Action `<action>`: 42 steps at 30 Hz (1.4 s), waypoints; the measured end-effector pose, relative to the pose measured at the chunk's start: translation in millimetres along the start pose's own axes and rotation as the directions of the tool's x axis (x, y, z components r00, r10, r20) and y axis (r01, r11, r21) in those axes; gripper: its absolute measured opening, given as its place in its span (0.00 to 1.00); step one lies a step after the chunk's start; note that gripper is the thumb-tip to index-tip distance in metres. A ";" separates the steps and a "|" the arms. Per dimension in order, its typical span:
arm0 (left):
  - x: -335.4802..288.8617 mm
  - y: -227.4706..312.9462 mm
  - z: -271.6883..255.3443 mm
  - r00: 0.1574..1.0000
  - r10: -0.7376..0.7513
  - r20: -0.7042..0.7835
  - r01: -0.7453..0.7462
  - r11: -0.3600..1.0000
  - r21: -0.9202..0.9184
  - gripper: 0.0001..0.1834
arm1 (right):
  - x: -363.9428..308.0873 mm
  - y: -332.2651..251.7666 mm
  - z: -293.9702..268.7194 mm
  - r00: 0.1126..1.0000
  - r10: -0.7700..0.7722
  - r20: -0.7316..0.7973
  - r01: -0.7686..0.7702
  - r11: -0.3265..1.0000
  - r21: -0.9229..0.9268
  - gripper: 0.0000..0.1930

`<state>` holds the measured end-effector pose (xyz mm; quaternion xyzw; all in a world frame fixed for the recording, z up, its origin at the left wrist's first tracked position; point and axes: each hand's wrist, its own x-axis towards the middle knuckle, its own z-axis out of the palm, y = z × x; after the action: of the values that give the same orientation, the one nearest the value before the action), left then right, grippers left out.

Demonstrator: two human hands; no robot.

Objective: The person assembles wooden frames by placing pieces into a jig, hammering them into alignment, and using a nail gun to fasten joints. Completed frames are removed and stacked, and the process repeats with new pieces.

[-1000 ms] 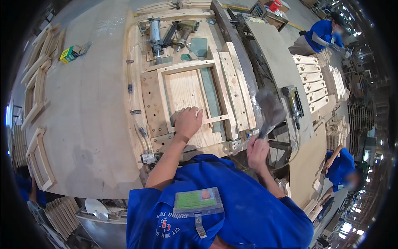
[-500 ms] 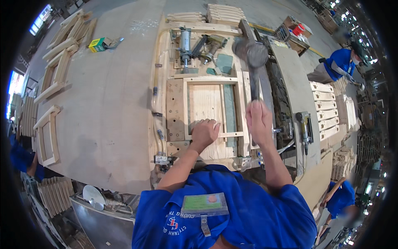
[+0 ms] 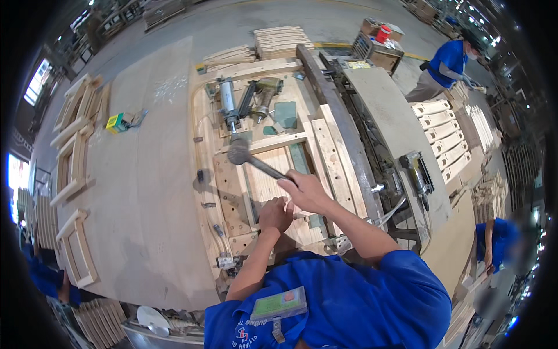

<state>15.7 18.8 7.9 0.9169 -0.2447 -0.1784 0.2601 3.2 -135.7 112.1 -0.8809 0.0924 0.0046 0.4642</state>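
Observation:
My right hand (image 3: 307, 192) is closed round the handle of a dark-headed mallet (image 3: 239, 153). The mallet's head is over the far left corner of a pale wooden frame (image 3: 278, 141), which lies in a jig on the bench; whether it touches the wood I cannot tell. At the near side of the frame rests my left hand (image 3: 275, 214), its fingers curled at the near rail, with the fingertips partly hidden. Beyond the frame lie a pneumatic cylinder (image 3: 228, 100) and a nail gun (image 3: 265, 98).
A plywood table (image 3: 151, 203) stretches left, with small wooden frames (image 3: 75, 247) and a green-yellow box (image 3: 119, 123). A metal rail (image 3: 343, 134) runs along the right; another nail gun (image 3: 416, 177) lies past it. Slats (image 3: 440, 136) are stacked near a co-worker (image 3: 447, 67).
The mallet has swung left and down from the right side to the frame's far left corner. My left hand remains at the near rail, and the whole view has turned.

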 end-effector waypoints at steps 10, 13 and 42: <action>3.6 8.5 1.3 0.999 0.023 -0.030 -0.026 0.994 -0.108 0.21 | -42.2 118.5 -82.6 0.723 0.177 -0.668 -0.495 0.807 -0.322 0.16; 4.4 7.8 2.5 0.999 0.019 -0.029 -0.023 0.993 -0.112 0.21 | -50.3 136.6 -83.8 0.699 0.228 -0.678 -0.568 0.753 -0.332 0.13; -58.5 48.0 2.6 0.968 0.132 -0.216 -0.234 0.793 -0.562 0.10 | -181.1 37.8 -206.5 0.736 0.547 -0.398 -0.488 0.837 0.247 0.12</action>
<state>-50.3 13.7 44.6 0.7761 -0.2435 -0.1422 0.5640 -197.2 -297.0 215.8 -0.7648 0.4396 -0.0777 0.4645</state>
